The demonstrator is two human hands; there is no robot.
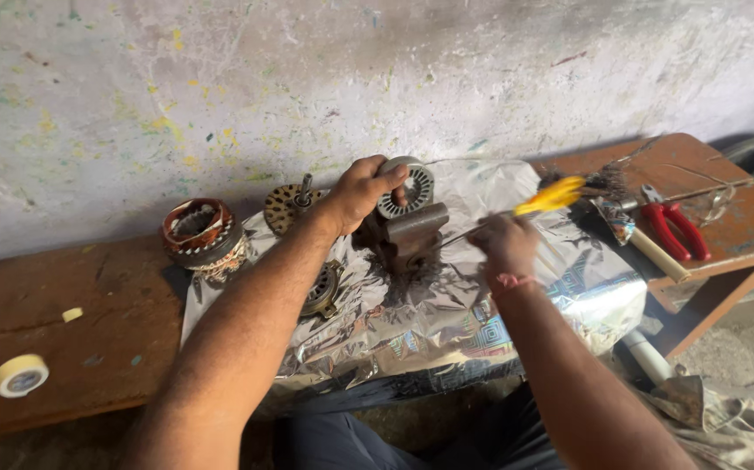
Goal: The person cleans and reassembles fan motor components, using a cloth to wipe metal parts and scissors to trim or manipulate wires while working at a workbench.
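Head view, looking straight down the forearms. The left hand (361, 187) is clamped over the top of a round slotted stator core (409, 189), pinning it against the small bench vise (407, 233) near the far edge of the tabletop (63, 287), so the core cannot turn. The right hand (503, 244) is closed on a yellow-handled tool (551, 196), blurred, its thin shaft aimed leftward at the core, which seems to be why the core is braced so firmly. A silver foil sheet (447, 313) is spread under the vise and drapes over the near edge, probably to catch scraps. Off to the left, a wound copper coil stator (203, 233) sits near the far edge, and a roll of tape (21, 375) lies by the near left corner. Red-handled pliers (675, 224) rest well apart, toward the right end.
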